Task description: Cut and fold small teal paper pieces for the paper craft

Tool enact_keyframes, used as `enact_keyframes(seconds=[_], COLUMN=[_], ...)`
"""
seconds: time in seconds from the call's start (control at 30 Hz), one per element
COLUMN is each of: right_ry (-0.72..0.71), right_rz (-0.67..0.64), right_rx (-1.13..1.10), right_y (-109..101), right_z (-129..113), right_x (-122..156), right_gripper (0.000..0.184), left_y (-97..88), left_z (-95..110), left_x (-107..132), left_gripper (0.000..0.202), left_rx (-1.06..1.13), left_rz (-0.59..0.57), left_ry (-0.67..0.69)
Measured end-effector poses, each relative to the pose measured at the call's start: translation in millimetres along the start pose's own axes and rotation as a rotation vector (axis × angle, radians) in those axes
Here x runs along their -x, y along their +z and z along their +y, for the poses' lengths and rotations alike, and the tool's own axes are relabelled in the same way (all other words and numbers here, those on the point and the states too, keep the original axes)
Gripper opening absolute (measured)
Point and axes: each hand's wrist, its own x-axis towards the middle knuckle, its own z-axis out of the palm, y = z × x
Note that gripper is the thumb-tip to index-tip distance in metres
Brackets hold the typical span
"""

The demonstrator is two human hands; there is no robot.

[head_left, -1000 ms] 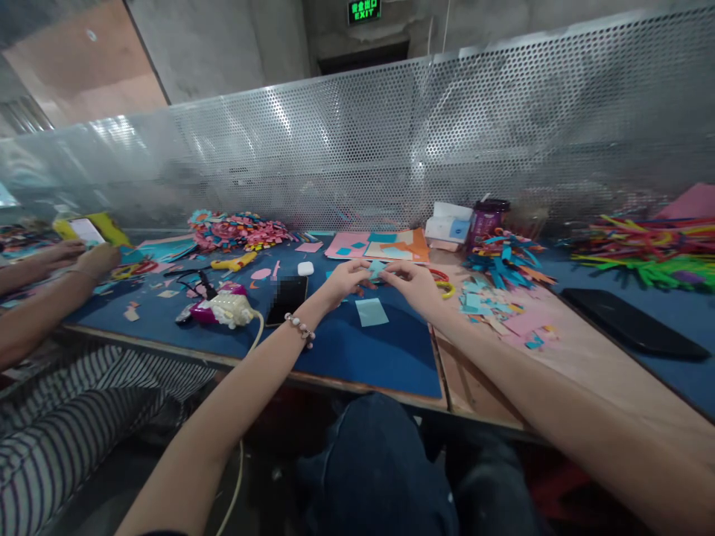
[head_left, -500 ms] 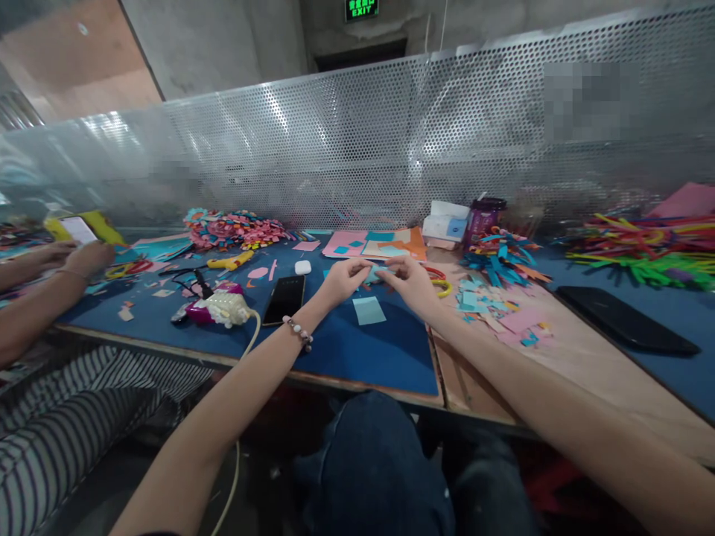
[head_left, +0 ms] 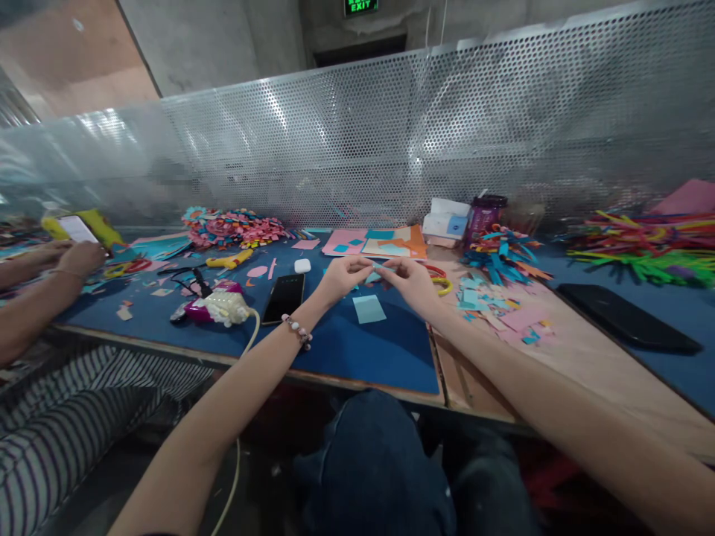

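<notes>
My left hand [head_left: 345, 277] and my right hand [head_left: 410, 281] meet over the blue mat, fingertips pinched on a small piece of light blue paper [head_left: 373, 276]. The fingers partly hide the paper, so its full shape is unclear. Flat on the mat just below lies a pale blue paper square [head_left: 369, 309]. Scissors with red and yellow handles [head_left: 441, 284] lie beside my right hand, partly covered by it. A dark phone [head_left: 284, 299] rests to the left of my left wrist, with a small white case [head_left: 302, 266] behind it.
A power strip [head_left: 220, 307] with a cable and a yellow glue gun [head_left: 230, 259] lie left. Coloured sheets [head_left: 346, 243], a tissue pack [head_left: 445, 223] and paper scraps [head_left: 480, 298] surround the work spot. A black tablet-like slab [head_left: 628, 318] lies right. A co-worker's hands [head_left: 81, 260] hold a phone at far left.
My hands stay in nearly the same place, their fingertips shifting slightly around the light blue paper. The view tilts a little.
</notes>
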Motion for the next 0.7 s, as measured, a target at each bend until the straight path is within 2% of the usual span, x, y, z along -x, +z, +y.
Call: enact_keyframes(seconds=[0.7], right_ry=[-0.007], right_rz=[0.030], right_rx=[0.010], right_y=[1.3], right_z=[1.4], right_x=[0.7], right_gripper=[0.036], left_y=[-2.6], left_z=[-1.6], left_x=[-0.3], left_gripper=[0.028], left_rx=[-0.038], left_rz=[-0.009], left_ry=[0.013])
